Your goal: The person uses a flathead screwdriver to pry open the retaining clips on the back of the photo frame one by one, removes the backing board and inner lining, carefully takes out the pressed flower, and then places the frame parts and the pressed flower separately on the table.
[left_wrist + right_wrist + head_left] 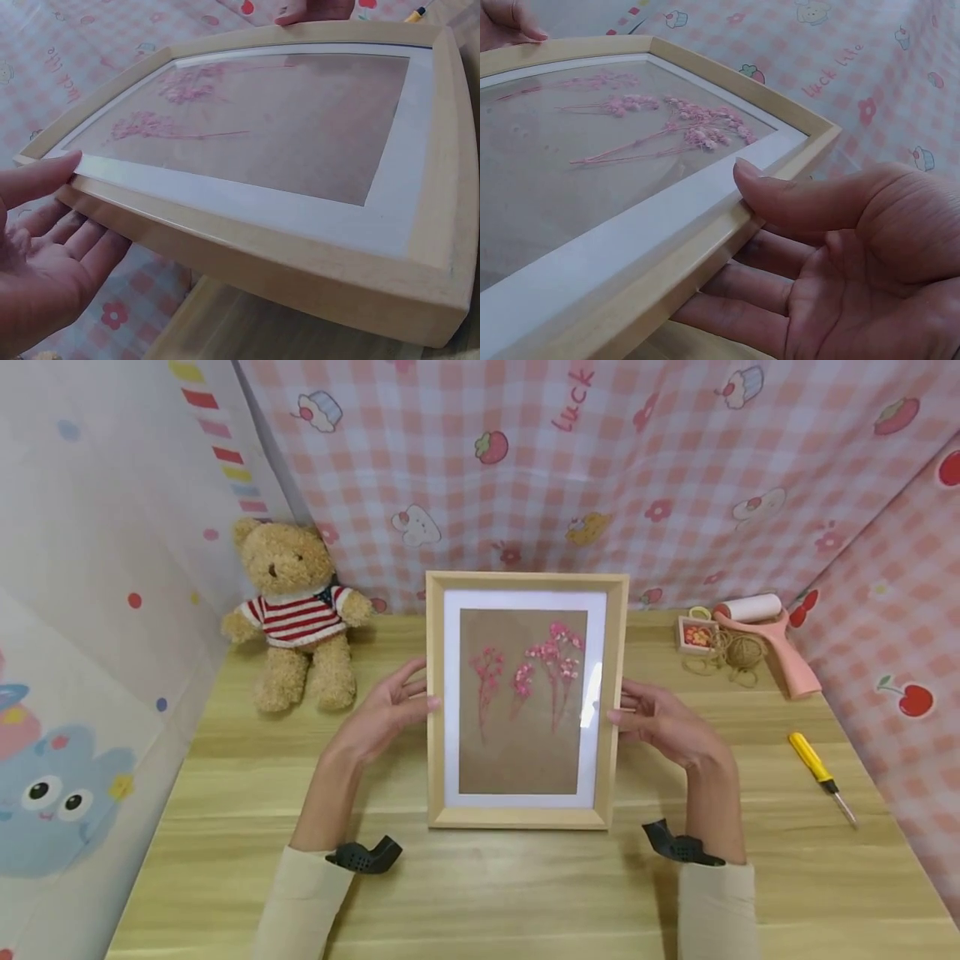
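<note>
A light wooden picture frame [527, 817] with a white mat stands in the middle of the head view, its front towards me. Behind its glass, sprigs of pink dried flowers [557, 652] lie on a brown backing. My left hand [386, 710] grips the left side, thumb on the front edge and fingers behind. On the opposite side my right hand [663, 722] holds the frame likewise. The right wrist view shows the right thumb [795, 196] on the wooden edge, fingers beneath. In the left wrist view the left fingers [82, 240] support the underside.
A teddy bear [296, 610] in a striped shirt sits at the back left. At the back right are a pink-handled lint roller [787, 652], a ball of twine [746, 650] and a small box [696, 635]. A yellow-handled screwdriver [813, 760] lies at the right.
</note>
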Available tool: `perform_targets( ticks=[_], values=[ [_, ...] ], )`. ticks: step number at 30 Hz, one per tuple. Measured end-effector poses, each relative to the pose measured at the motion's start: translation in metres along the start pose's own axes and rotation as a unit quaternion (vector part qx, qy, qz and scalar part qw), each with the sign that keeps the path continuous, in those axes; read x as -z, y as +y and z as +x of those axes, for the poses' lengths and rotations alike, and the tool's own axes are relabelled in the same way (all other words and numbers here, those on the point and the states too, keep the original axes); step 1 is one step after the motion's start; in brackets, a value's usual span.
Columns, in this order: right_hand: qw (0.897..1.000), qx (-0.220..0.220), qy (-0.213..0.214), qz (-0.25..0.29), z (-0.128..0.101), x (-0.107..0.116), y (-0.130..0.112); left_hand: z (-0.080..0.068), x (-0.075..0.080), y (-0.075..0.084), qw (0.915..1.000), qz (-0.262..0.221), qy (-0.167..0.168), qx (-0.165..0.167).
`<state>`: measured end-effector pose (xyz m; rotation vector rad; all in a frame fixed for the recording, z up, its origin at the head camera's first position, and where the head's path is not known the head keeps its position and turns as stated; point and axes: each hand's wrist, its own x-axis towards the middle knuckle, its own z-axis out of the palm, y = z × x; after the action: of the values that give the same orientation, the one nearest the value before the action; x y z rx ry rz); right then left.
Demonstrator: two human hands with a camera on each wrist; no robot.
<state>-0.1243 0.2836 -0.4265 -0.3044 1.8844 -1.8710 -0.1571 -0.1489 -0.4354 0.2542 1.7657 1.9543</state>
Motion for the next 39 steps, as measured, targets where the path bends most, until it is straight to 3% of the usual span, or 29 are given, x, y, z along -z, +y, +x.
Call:
perform_targets(
  ticks=[4,13,22,29,35,39],
  values=[
    [1.0,0.015,-0.012,0.013,-0.001,-0.001,0.002,-0.002,0.0,0.0,0.9999,0.014,-0.004,-0.001],
    [0.999,0.028,0.015,0.025,-0.005,0.003,-0.006,0.0,-0.002,0.006,0.9993,0.027,-0.01,-0.024],
    [0.999,0.007,0.042,0.028,-0.014,0.004,-0.012,-0.004,-0.006,0.01,0.998,0.033,-0.025,-0.048],
    [0.998,0.031,0.046,0.028,-0.017,-0.002,-0.017,-0.013,-0.005,0.016,0.995,0.078,0.0,-0.062],
    [0.995,0.079,0.054,-0.012,-0.022,-0.008,-0.022,-0.02,-0.011,0.02,0.9901,0.107,0.016,-0.089],
    [0.986,0.099,0.085,-0.1,-0.025,-0.014,-0.025,-0.027,-0.014,0.018,0.985,0.114,0.024,-0.127]
  ],
)
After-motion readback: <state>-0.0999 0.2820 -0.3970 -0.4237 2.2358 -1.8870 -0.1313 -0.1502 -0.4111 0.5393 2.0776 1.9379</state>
